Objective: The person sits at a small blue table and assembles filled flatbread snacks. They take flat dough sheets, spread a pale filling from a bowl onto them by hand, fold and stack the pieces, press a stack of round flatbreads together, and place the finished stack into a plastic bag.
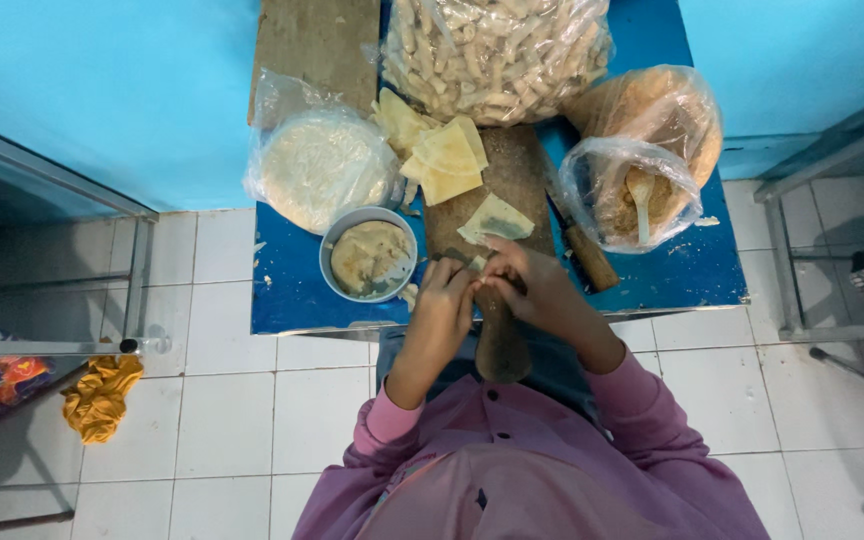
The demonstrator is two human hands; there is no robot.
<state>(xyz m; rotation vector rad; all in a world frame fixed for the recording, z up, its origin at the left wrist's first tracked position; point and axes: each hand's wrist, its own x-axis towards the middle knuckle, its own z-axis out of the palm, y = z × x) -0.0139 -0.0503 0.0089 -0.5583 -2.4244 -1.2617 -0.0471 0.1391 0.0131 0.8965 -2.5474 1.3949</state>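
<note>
My left hand (442,300) and my right hand (527,285) meet over the near end of a wooden cutting board (512,175), fingers closed together on a small piece of pastry wrapper (478,264). A folded pale wrapper (494,220) lies on the board just beyond my fingers. Farther up the board lies a stack of cut yellow wrapper pieces (442,155). A grey bowl of paste-like filling (369,255) stands left of my left hand.
On the blue table (687,270): a bag of round white wrappers (320,165), a big bag of rolled pastries (492,50), a bag of brown crumbs with a spoon (637,195), a knife (584,250). White tiled floor, yellow cloth (100,395), metal racks on both sides.
</note>
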